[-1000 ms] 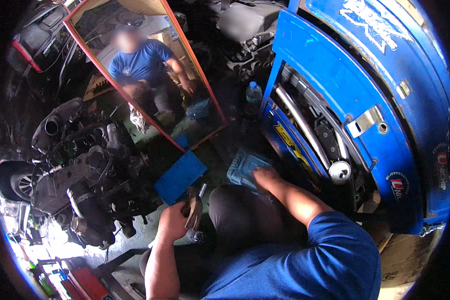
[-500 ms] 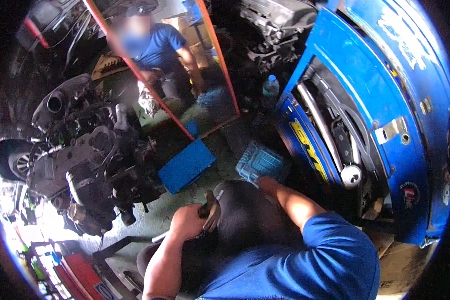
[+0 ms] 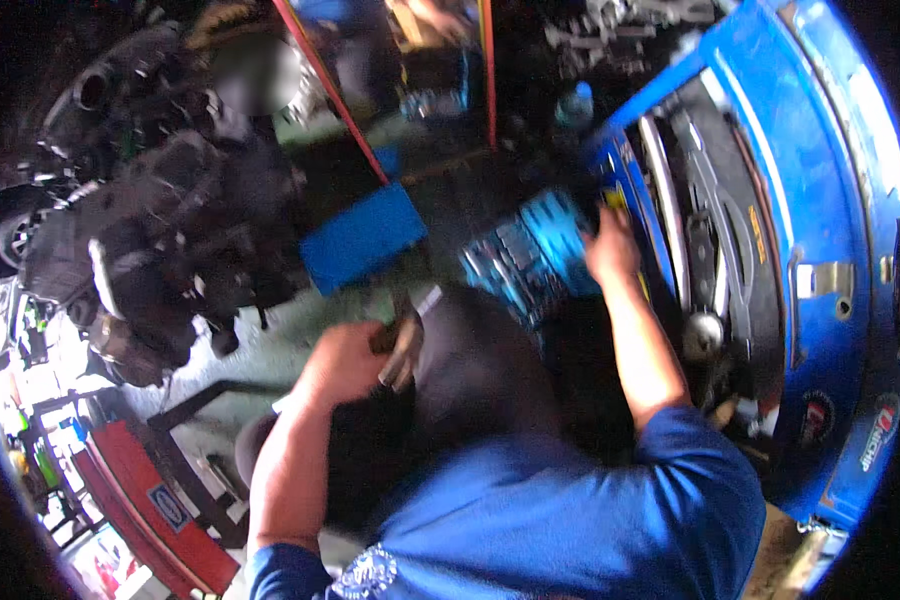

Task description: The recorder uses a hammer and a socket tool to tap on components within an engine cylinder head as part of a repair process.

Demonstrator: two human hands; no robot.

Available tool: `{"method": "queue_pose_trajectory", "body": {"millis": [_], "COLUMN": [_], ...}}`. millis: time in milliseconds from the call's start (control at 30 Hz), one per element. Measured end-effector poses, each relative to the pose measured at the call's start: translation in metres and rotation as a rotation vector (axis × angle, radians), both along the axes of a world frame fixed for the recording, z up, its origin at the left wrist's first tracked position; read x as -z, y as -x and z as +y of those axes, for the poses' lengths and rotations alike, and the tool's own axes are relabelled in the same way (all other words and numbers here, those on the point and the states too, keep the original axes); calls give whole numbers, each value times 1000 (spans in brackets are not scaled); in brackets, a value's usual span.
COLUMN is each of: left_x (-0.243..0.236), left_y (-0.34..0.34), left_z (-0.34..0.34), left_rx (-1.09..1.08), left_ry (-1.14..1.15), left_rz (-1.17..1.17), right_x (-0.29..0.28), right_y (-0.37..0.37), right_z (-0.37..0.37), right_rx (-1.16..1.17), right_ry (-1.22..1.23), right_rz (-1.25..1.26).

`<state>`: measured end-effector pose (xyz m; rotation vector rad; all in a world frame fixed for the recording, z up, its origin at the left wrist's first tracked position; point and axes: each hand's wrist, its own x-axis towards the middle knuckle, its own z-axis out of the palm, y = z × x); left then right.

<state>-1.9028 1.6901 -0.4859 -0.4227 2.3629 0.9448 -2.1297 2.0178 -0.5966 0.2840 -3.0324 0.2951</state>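
My left hand is closed around a brownish metal part with a shiny cylindrical end, held beside my dark-trousered knee. My right hand is at the lid of a light-blue tool case, its blurred fingers closed on the lid's edge. The case lies open beyond my knee, showing rows of metal pieces too smeared to make out. A flat blue board lies to the left of the case.
A large dark engine fills the left, above a red object. A red-framed mirror leans at the back, reflecting a person. A plastic bottle stands near a tall blue metal cabinet on the right, holding bars and dark parts.
My right hand has moved up and rightward, and the light-blue case has opened out. The view has tilted, shifting the mirror upward. My left hand still holds the metal part.
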Motion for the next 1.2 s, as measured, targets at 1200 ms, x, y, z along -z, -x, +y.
{"method": "queue_pose_trajectory", "body": {"millis": [1200], "left_x": [-64], "left_y": [-19], "left_z": [23], "left_rx": [-398], "left_ry": [97], "left_rz": [219], "right_x": [151], "right_y": [-34], "right_z": [35], "right_rx": [-101], "right_ry": [442], "right_rz": [-524]}}
